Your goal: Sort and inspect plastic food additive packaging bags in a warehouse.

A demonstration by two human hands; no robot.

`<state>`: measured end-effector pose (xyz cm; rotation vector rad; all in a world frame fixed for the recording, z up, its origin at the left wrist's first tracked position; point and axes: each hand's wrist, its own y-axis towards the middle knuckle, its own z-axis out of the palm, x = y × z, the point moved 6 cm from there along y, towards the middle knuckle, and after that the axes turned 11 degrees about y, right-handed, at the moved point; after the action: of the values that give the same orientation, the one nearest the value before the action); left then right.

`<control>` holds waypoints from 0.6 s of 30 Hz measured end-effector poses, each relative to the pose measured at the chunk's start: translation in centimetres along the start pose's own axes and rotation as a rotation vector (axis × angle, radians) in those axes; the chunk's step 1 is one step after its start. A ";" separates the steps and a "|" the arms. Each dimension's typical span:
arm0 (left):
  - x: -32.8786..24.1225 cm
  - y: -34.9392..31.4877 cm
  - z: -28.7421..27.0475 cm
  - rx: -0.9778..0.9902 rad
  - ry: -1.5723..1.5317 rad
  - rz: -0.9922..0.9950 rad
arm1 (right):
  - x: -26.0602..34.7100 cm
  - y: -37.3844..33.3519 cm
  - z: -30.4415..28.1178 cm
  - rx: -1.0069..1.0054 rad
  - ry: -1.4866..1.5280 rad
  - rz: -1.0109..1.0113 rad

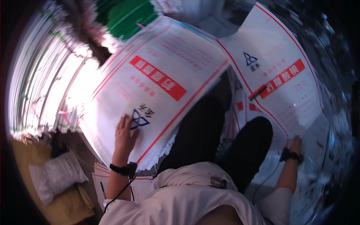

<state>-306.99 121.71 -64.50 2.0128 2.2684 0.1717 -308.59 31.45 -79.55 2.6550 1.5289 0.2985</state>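
My left hand (pixel 126 131) lies open, fingers outstretched, on a large flat white sack (pixel 165 56) with red borders, a red band and a blue emblem. This sack slants across the left side of my lap. To the right, a second white sack (pixel 277 71) of the same kind curves upward at its far end. My right hand (pixel 295 143) is at this sack's near edge and looks closed on it, though its fingers are small and partly hidden. Both wrists wear black bands, with a cable from the left one.
Tall stacks of folded white sacks (pixel 37 82) stand at the left, with green material (pixel 129 18) behind. A stuffed white bundle (pixel 59 176) rests on brown sacking (pixel 67 206) at lower left. More printed sacks lie beneath my legs. Crumpled clear plastic (pixel 337 123) lines the right side.
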 end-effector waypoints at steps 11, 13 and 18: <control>-2.3 -1.1 -0.1 0.063 0.040 0.038 | 1.8 -12.9 13.0 0.688 -0.113 0.380; -2.3 -1.1 0.2 0.057 0.029 0.048 | -0.1 -16.0 13.5 0.683 0.057 0.639; -0.3 -2.9 -0.3 0.050 0.041 -0.025 | 5.1 -19.1 9.8 0.620 0.215 0.884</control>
<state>-309.86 121.07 -64.64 2.0215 2.3448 0.1577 -320.38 45.91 -91.31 3.7682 0.3708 0.1504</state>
